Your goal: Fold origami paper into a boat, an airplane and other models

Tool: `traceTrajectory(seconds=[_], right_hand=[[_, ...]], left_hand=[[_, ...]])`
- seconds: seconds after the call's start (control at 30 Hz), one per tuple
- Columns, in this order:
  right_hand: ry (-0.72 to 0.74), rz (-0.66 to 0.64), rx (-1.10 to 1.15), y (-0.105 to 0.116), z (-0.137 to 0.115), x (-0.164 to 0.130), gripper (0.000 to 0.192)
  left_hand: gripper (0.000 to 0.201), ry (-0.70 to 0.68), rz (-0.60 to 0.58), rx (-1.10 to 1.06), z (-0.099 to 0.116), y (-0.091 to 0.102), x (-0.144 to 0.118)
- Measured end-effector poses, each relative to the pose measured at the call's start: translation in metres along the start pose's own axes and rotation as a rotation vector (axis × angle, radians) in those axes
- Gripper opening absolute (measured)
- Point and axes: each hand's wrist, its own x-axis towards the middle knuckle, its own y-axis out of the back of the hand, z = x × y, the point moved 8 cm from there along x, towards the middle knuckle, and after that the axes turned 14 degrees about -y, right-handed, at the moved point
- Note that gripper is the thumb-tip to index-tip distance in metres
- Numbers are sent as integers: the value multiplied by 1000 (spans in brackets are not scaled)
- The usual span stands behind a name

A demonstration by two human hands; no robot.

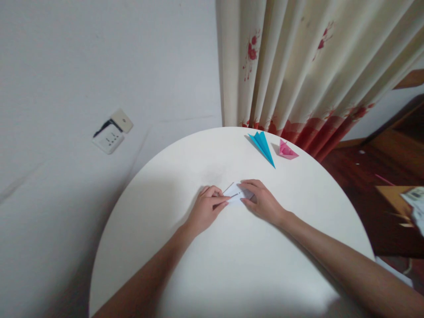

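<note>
A small piece of folded white paper (234,192) lies between my two hands near the middle of the round white table (212,260). A dark line, perhaps a gap in the fold, runs across it. At its left end, my left hand (208,205) pinches the paper, the index finger stretched along its top. My right hand (260,201) grips the other end, thumb on the near side and fingers on the far side. Part of the paper is hidden under the fingers. Beyond my right hand lie a blue paper plane (263,148) and a pink folded paper boat (287,151).
A wall with a white socket (108,138) stands to the left. Behind the table hangs a cream curtain (298,66) with red flowers. To the right, a brown wooden surface (392,201) bears papers, lower than the table.
</note>
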Motion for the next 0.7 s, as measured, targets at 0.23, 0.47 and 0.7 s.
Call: traceTrajectory(seconds=[0.23, 0.47, 0.7], right_hand=[[18, 14, 23, -4, -5, -2, 57], [7, -10, 93, -6, -5, -3, 34], [103, -34, -55, -10, -13, -7, 27]], left_hand=[[31, -74, 74, -11, 10, 9, 2], [26, -225, -127, -26, 26, -7, 5], [31, -157, -202, 27, 25, -9, 3]])
